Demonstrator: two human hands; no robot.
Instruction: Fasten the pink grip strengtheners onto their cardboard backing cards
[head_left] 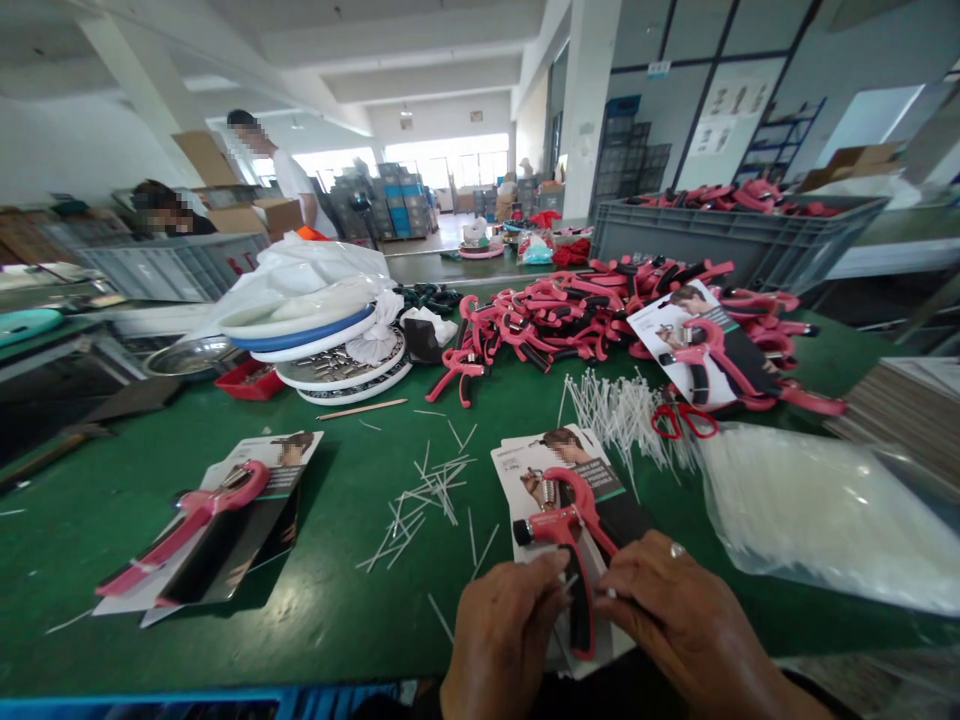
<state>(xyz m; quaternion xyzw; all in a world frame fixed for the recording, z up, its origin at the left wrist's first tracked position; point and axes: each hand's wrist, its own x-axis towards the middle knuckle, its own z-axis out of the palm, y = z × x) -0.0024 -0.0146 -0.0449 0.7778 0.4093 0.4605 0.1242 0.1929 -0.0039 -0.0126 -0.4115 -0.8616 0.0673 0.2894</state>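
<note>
In front of me a pink and black hand grip strengthener lies on a printed backing card. My left hand is closed at its lower left, thumb and finger pinching a thin white cable tie over the black handle. My right hand, with a ring on one finger, pinches a white bit, seemingly the same tie, at the right handle; its middle stretch is hidden. At the left, another hand grip rests on stacked cards. Cut tie ends lie scattered between them.
White cable ties, red-handled scissors and a clear bag of ties lie to the right. Behind are heaped hand grips, a grey crate and stacked round trays. A person stands in the left background.
</note>
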